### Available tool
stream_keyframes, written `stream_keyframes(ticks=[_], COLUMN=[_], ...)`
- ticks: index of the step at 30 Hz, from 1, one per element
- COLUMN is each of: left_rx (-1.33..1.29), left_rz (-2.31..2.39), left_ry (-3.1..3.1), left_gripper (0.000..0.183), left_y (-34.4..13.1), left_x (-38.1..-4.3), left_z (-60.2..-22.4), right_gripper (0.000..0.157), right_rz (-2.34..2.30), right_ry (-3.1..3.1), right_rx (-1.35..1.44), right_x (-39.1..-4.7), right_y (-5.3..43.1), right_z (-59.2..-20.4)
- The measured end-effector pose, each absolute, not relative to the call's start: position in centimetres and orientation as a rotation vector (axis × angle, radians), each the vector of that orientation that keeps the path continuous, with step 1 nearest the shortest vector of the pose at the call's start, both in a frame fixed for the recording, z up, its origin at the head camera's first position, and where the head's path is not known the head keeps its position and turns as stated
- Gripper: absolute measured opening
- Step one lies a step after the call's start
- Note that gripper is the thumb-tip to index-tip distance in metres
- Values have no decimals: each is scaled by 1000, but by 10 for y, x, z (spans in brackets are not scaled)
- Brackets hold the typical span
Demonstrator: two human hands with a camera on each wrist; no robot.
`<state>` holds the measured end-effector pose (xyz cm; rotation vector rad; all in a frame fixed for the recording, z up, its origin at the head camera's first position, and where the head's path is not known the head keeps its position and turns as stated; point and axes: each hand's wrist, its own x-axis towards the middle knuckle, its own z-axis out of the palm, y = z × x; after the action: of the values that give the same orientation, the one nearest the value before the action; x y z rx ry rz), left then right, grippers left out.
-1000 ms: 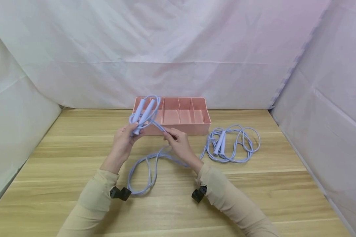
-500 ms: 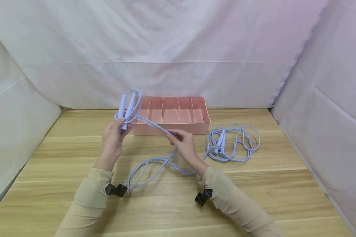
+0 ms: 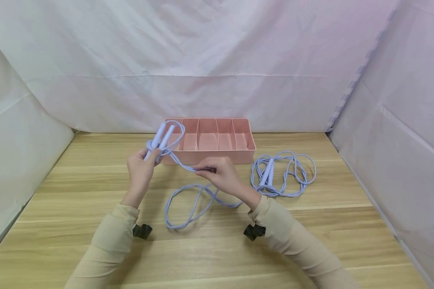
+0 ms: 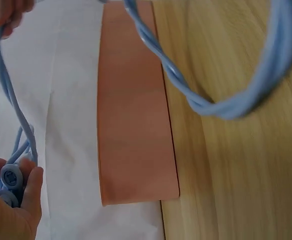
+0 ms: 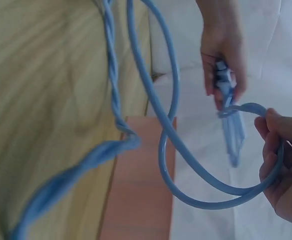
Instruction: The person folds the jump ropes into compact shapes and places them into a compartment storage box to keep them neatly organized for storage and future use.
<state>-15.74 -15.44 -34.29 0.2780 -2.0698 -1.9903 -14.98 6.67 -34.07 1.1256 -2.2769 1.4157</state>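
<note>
Before the box (image 3: 220,157), cord (image 5: 208,205): likely limp, pinched by right grip (image 3: 222,175)
Handles (image 3: 167,136): likely best hold; left grip (image 3: 142,167) holding them

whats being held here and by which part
A jump rope: the left grip holds the lower ends of its two handles, the right grip its doubled cord.
</note>
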Motion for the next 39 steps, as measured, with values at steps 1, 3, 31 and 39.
stream_keyframes(ticks=[1,3,31,39], left_rx=[243,161,-994,-1050], left_rz=[-1914,-1699,-633,-409], left_ry=[-2131,-2289,-2740,-2712], left_gripper=[34,30,4,15], left_y=[-154,-154,-140,-139], left_x=[-157,-156,-125,-117], left_z=[-345,-347,-342,-330], right_gripper=[9,9,10,9], right_rz=[1387,1339,1255,1070], right_ry=[-2280,-2294,-2807,-2873], right_rx=[1163,1233,1477,1538], right_x=[-151,-153,-195,-200], right_y=[67,66,80,78], right_z=[-337,-328,-280,-267])
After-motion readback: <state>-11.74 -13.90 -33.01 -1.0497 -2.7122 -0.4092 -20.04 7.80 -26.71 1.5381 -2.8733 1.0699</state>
